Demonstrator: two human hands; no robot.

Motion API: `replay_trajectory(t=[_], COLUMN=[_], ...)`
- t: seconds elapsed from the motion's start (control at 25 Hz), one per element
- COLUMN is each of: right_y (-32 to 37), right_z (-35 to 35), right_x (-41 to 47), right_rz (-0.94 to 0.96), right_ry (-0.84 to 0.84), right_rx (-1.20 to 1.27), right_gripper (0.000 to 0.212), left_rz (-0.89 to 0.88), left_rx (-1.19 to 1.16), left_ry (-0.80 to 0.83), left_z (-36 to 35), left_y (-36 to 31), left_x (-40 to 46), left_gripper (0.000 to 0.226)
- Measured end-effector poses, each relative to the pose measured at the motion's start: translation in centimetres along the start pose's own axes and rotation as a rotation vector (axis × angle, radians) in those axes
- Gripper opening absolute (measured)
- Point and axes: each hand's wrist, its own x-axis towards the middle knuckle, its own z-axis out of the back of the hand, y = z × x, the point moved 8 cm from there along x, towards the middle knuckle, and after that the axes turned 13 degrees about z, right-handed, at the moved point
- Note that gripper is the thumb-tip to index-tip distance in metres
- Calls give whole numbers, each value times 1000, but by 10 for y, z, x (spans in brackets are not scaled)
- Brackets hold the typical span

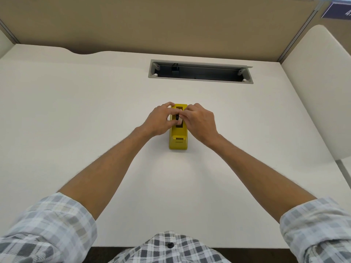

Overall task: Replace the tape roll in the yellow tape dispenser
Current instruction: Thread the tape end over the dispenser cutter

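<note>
The yellow tape dispenser (178,139) stands on the white desk (76,111), its cutter end toward me. A pale tape roll (179,120) with a dark core sits in the dispenser's open slot. My left hand (160,120) comes in from the left, fingertips curled onto the roll, thumb at the dispenser's side. Opposite it, my right hand (199,120) pinches the roll from the right. Both hands cover most of the roll and the dispenser's far half.
A grey recessed cable tray (200,72) is set into the desk behind the dispenser. Beige partition panels (171,25) close off the back, and a white side panel (319,92) stands at the right. The desk's front edge lies near my shirt.
</note>
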Motion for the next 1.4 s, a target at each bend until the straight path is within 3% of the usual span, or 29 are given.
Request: replay_trajectory(t=[0.32,0.8,0.96,1.16,1.4], right_y=[0,11,-2,-23,-22], right_z=[-10,-6,-22,-20,-16], right_x=[7,2,2,-3,-3], right_rz=[104,170,21,-112,-60], right_ry=[72,44,153,65,6], right_rx=[-76,-187,-37,346,252], right_gripper=[21,7,13,24,19], left_rz=[-1,-15,-5,-5,-8], left_rx=[3,-2,1,14,8], left_ry=[1,-1,-1,4,-3], left_z=[0,3,3,3,4], left_y=[0,-4,-4,-4,-4], left_x=[0,-4,-4,-4,-4], left_gripper=[35,34,38,38,39])
